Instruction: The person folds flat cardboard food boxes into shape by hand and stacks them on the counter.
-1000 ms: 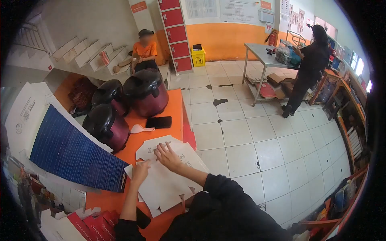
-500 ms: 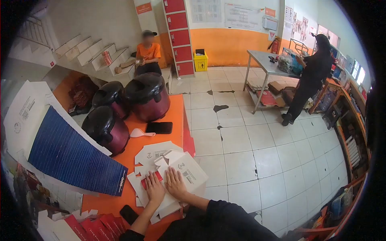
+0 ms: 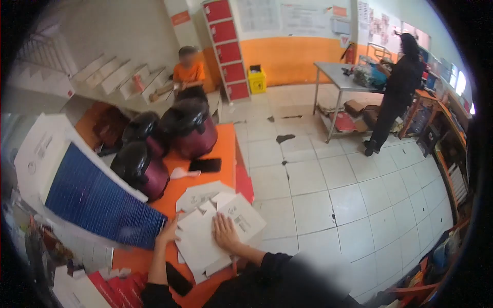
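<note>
A flattened white cardboard box blank (image 3: 200, 241) with printed text and a code lies near the orange table's right edge. My right hand (image 3: 226, 233) rests flat on it, fingers stretched out. At the blank's left edge is my left hand (image 3: 167, 233), its fingers apart and touching the border, holding nothing that I can see. Beneath, farther back, another white blank (image 3: 197, 195) sticks out. Beside my left hand rises a stack of blue-sided box blanks (image 3: 105, 197) with white ends.
Dark-lidded maroon pots (image 3: 189, 128), a black phone (image 3: 205, 165) and a pale pink scoop (image 3: 184, 173) stand on the orange table (image 3: 226, 149). Another dark phone (image 3: 178, 278) lies by my left forearm. Red cartons (image 3: 115, 287) sit lower left. Two people (image 3: 400, 92) (image 3: 189, 74) are farther off.
My left hand has moved left, off the red patch to the blank's edge. A white panel now covers where the red showed. My right hand stays flat in place.
</note>
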Motion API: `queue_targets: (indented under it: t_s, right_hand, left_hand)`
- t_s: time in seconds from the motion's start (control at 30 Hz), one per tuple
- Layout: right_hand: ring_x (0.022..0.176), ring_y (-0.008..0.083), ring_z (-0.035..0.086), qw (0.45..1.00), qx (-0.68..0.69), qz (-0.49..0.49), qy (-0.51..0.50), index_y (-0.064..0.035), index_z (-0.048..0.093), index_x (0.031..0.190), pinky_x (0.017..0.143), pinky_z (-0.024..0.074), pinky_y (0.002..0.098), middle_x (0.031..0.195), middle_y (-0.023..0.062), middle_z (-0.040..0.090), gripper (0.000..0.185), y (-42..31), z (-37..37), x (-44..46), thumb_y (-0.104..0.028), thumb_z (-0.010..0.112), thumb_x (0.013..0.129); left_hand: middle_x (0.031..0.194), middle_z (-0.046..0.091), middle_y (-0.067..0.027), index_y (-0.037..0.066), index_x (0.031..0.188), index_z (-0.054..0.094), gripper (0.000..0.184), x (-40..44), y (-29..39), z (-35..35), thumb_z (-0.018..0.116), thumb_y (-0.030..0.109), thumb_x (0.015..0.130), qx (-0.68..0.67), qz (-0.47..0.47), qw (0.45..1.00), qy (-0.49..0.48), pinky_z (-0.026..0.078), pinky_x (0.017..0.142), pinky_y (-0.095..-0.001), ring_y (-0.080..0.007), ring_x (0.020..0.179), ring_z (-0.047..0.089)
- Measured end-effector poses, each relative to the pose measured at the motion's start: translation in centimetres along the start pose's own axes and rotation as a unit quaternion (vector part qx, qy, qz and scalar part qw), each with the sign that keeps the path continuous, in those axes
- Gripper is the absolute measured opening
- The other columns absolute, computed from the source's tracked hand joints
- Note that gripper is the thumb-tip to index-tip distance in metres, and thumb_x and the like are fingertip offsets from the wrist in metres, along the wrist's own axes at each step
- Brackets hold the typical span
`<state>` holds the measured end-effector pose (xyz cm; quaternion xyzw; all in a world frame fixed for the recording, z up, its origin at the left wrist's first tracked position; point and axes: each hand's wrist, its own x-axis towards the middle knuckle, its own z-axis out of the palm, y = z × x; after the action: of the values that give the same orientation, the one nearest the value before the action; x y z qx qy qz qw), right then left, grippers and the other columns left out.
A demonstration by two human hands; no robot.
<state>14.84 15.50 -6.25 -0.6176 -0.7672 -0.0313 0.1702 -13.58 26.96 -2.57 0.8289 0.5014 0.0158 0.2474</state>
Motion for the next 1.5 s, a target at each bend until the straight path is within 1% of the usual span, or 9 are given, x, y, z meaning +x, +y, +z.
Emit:
queue_targets:
  t_s: [0.2, 0.37, 0.6, 0.83, 0.97, 1.2, 1.3, 1.43, 1.5]
  right_hand:
    - [0.139, 0.0353, 0.023, 0.998, 0.06, 0.001, 0.006, 0.0068, 0.029, 0.14, 0.112, 0.0176, 0.0495, 0.148, 0.0251, 0.026, 0.059, -0.1, -0.4, 0.0, -0.03, 0.036, 0.095]
    - [0.14, 0.0342, 0.022, 0.996, 0.083, 0.011, 0.008, 0.0054, 0.028, 0.141, 0.113, 0.0169, 0.0492, 0.148, 0.024, 0.025, 0.061, -0.1, -1.1, 0.0, -0.031, 0.038, 0.094]
    - [0.14, 0.0335, 0.021, 0.998, 0.058, 0.01, 0.008, 0.0049, 0.028, 0.141, 0.113, 0.0165, 0.0494, 0.149, 0.0232, 0.023, 0.06, 0.0, -0.7, 0.1, -0.032, 0.037, 0.094]
    - [0.136, 0.0373, 0.027, 0.99, 0.101, -0.026, -0.091, 0.0062, 0.035, 0.135, 0.109, 0.0241, 0.0505, 0.145, 0.0253, 0.03, 0.061, 1.4, -0.5, 1.4, -0.03, 0.05, 0.089]
    - [0.119, 0.0367, 0.045, 0.969, 0.211, 0.114, 0.056, 0.0044, 0.045, 0.123, 0.096, 0.0378, 0.048, 0.126, 0.024, 0.046, 0.061, 7.7, -6.0, 3.5, -0.034, 0.065, 0.08]
    - [0.091, 0.0373, 0.063, 0.918, 0.278, 0.195, -0.205, 0.0058, 0.057, 0.105, 0.076, 0.0499, 0.0449, 0.1, 0.0226, 0.063, 0.074, 16.0, -2.6, 4.2, -0.051, 0.078, 0.063]
    - [0.084, 0.0369, 0.065, 0.934, 0.261, 0.176, -0.171, 0.0052, 0.06, 0.098, 0.071, 0.0515, 0.0442, 0.089, 0.0245, 0.065, 0.067, 15.4, -4.6, 4.5, -0.05, 0.076, 0.065]
    - [0.076, 0.037, 0.065, 0.963, 0.227, 0.106, -0.102, 0.0038, 0.06, 0.095, 0.067, 0.052, 0.0436, 0.08, 0.0223, 0.065, 0.052, 11.2, -9.7, 4.5, -0.042, 0.071, 0.074]
    - [0.07, 0.0357, 0.065, 0.98, 0.177, 0.07, -0.06, 0.0034, 0.057, 0.094, 0.062, 0.0524, 0.0427, 0.075, 0.0199, 0.064, 0.039, 8.1, -11.2, 3.8, -0.031, 0.067, 0.078]
  left_hand:
    - [0.109, 0.06, -0.0171, 0.002, 0.101, 0.06, 0.066, -2.6, 8.6, -2.3, 0.089, 0.022, 0.044, 0.257, -0.154, 0.95, 0.088, 0.038, 0.091, -0.0461, -0.0331, 0.11, 0.051]
    - [0.085, 0.053, -0.0109, 0.009, 0.094, 0.062, 0.023, -6.5, 10.6, 2.5, 0.065, 0.003, 0.073, 0.259, -0.078, 0.9, 0.343, 0.041, 0.083, -0.0437, -0.0311, 0.091, 0.053]
    - [0.087, 0.052, -0.0129, 0.004, 0.118, 0.059, 0.043, -8.6, 11.0, 7.3, 0.06, 0.001, 0.076, 0.153, -0.085, 0.925, 0.336, 0.043, 0.084, -0.0433, -0.0311, 0.088, 0.052]
    - [0.14, 0.029, -0.0311, -0.006, 0.14, 0.022, 0.081, -9.9, 9.8, 4.9, 0.068, 0.019, 0.078, -0.005, -0.066, 0.94, 0.336, 0.023, 0.109, -0.0486, -0.0429, 0.133, 0.026]
    - [0.139, 0.028, -0.0331, -0.011, 0.138, 0.023, 0.084, -12.6, 12.6, 7.2, 0.07, 0.022, 0.077, -0.097, -0.245, 0.9, 0.347, 0.022, 0.109, -0.0486, -0.0443, 0.132, 0.024]
    - [0.122, 0.048, -0.0307, -0.015, 0.131, 0.032, 0.073, -14.1, 12.8, 14.3, 0.067, 0.022, 0.079, -0.11, -0.242, 0.928, 0.262, 0.037, 0.098, -0.0473, -0.0409, 0.114, 0.046]
    - [0.111, 0.057, -0.0238, -0.013, 0.123, 0.043, 0.059, -14.9, 11.8, 12.1, 0.065, 0.024, 0.082, -0.371, -0.21, 0.867, 0.257, 0.045, 0.088, -0.0423, -0.0335, 0.102, 0.056]
    - [0.106, 0.06, -0.0126, -0.001, 0.115, 0.053, 0.039, -15.0, 15.6, 9.1, 0.065, 0.019, 0.084, -0.793, -0.219, 0.518, 0.235, 0.049, 0.082, -0.0382, -0.0259, 0.095, 0.059]
    - [0.105, 0.06, -0.0127, -0.001, 0.115, 0.053, 0.039, -14.1, 16.8, 9.5, 0.065, 0.018, 0.083, -0.803, -0.208, 0.503, 0.243, 0.048, 0.084, -0.0388, -0.0266, 0.095, 0.059]
